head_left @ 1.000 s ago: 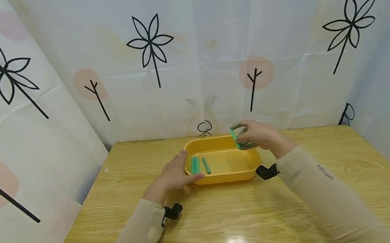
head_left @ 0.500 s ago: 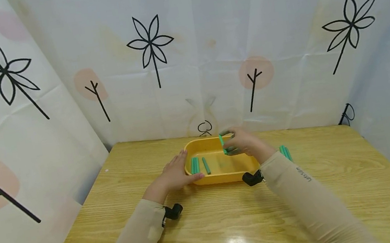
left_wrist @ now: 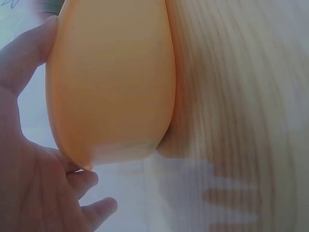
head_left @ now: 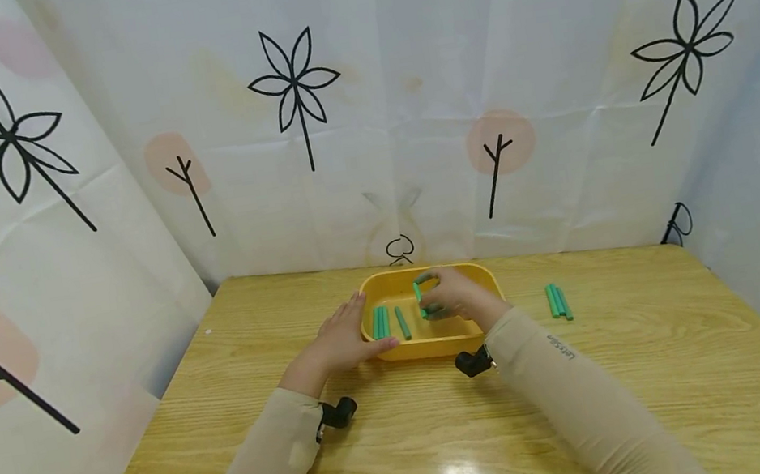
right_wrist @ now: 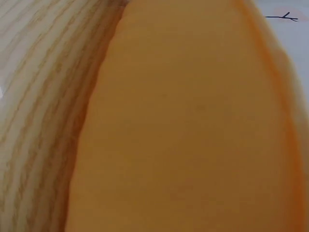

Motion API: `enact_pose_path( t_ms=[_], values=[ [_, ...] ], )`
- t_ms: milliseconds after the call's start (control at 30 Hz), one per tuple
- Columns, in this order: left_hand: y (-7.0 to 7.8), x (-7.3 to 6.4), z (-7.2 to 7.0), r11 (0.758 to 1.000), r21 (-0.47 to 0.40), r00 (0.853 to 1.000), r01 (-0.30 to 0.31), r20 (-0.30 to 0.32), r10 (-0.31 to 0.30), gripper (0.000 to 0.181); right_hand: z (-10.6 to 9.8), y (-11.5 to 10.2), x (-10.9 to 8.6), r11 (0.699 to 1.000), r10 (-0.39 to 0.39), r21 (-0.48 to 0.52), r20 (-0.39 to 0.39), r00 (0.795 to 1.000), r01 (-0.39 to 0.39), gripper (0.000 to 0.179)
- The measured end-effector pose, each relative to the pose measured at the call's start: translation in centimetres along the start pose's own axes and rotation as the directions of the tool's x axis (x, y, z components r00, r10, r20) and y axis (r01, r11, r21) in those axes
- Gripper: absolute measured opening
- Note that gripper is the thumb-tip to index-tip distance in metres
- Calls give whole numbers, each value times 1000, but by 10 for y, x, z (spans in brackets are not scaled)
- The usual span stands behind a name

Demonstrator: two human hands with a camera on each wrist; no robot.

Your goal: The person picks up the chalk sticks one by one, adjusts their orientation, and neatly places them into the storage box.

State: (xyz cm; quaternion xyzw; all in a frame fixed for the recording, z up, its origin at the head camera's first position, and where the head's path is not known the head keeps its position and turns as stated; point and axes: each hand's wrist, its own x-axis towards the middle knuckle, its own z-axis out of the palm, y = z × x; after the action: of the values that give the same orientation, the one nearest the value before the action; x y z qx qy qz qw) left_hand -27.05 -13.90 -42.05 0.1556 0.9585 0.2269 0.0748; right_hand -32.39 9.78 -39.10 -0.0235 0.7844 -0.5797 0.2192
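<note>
A yellow plastic tray (head_left: 441,347) stands on the table. My left hand (head_left: 339,339) holds its left end, thumb over the front rim and fingers along the left side. In the left wrist view, the thumb tip hooks over the rim of the tray (left_wrist: 116,87). My right hand (head_left: 461,297) pinches a slim green stick (head_left: 420,301) by its ends, low over the tray's middle. Several green sticks (head_left: 380,322) lie side by side at the tray's left end. A single green stick (head_left: 403,323) lies just right of them. In the right wrist view, the tray's wall hides the fingers.
To the right of the tray, several more green sticks (head_left: 558,302) lie together on the wooden table (head_left: 395,439). A patterned white cloth (head_left: 397,152) hangs behind and at both sides. Black glasses (head_left: 676,224) show at the table's far right corner.
My right hand has moved left and down with the green stick, from the tray's right end to its middle. Green sticks on the table at right came into view. The left hand stays put.
</note>
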Motion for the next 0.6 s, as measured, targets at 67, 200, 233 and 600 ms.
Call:
enact_pose_path(
  t_ms=[67, 200, 233, 600],
  values=[
    [0, 0, 0, 1000, -7, 1000, -1, -4, 1, 113, 3, 2, 3, 1000, 0, -24, -8, 1000, 0, 56],
    [1, 0, -1, 1000, -9, 1000, 2, -3, -2, 113, 9, 6, 7, 998, 0, -70, -15, 1000, -1, 56],
    [1, 0, -2, 1000, -12, 1000, 1, -3, -1, 114, 10, 7, 8, 997, 4, -79, -16, 1000, -5, 56],
    [0, 1, 1, 1000, -8, 1000, -5, -13, 5, 113, 26, 20, 17, 992, 13, -124, -40, 999, -18, 56]
  ],
)
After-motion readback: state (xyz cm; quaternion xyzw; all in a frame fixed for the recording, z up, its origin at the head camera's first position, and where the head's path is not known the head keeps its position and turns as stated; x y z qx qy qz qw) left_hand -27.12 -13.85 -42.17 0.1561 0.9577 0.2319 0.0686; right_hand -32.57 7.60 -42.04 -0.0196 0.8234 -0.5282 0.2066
